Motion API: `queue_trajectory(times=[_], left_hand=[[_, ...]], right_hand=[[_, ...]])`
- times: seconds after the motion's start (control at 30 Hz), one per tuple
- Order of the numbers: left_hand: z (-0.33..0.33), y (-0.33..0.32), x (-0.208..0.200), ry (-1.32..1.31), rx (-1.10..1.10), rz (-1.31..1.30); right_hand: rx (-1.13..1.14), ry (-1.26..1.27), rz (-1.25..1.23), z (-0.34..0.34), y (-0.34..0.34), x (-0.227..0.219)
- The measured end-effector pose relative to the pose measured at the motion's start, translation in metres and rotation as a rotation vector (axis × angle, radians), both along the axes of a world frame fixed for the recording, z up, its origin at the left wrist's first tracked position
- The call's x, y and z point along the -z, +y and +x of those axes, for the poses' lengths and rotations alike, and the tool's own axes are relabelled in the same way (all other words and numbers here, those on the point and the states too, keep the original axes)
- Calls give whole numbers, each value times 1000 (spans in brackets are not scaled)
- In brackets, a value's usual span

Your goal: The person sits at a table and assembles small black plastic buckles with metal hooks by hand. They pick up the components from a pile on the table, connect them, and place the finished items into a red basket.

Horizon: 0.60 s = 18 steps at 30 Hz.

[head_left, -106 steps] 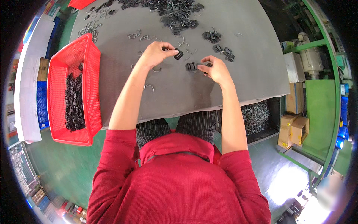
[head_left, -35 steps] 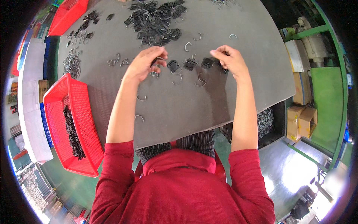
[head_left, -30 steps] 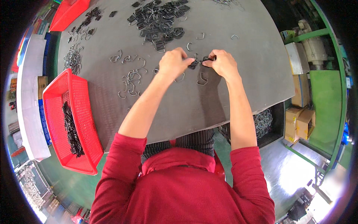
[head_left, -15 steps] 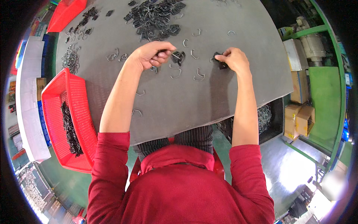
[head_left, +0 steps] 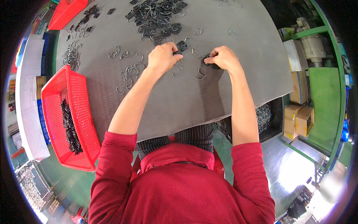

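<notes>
My left hand (head_left: 163, 58) is closed, thumb and fingers pinching a dark piece, seemingly a black plastic buckle (head_left: 176, 53), mostly hidden by the fingers. Just beyond its fingertips lies another black buckle (head_left: 182, 46). To the right, my right hand (head_left: 225, 59) is closed on a black buckle (head_left: 211, 64), held low over the table; the fingers cover part of it. Bent wire hooks lie between and below the hands, among them one wire hook (head_left: 200, 73) near my right hand. A heap of black buckles (head_left: 156, 16) sits beyond my left hand.
Loose wire hooks (head_left: 130, 72) lie left of my left forearm on the grey table (head_left: 167, 100). A red basket (head_left: 84, 112) with black pieces stands at the left edge, another red basket (head_left: 61, 16) at far left. A black crate (head_left: 276, 121) of metal pieces sits below the table's right edge.
My left hand has moved right, turning its fingers down toward the buckles, and its forearm uncovers several wire hooks. My right hand has shifted slightly left with its buckle.
</notes>
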<state>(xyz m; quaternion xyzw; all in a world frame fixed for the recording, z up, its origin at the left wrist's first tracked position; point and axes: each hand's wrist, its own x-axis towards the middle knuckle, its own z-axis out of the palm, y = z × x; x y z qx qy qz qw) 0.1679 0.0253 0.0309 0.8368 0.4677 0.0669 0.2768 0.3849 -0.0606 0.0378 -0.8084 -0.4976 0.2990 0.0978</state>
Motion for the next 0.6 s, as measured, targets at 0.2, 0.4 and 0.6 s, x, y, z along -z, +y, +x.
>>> queue_trajectory(times=[0.2, 0.4, 0.6], left_hand=[[-47, 11, -11, -744, -18, -1000], [-34, 9, 6, -1043, -337, -1207], [22, 5, 12, -117, -181, -9]], right_hand=[[157, 333, 162, 18, -13, -9], [333, 857, 342, 35, -40, -24], [488, 1033, 379, 28, -68, 1]])
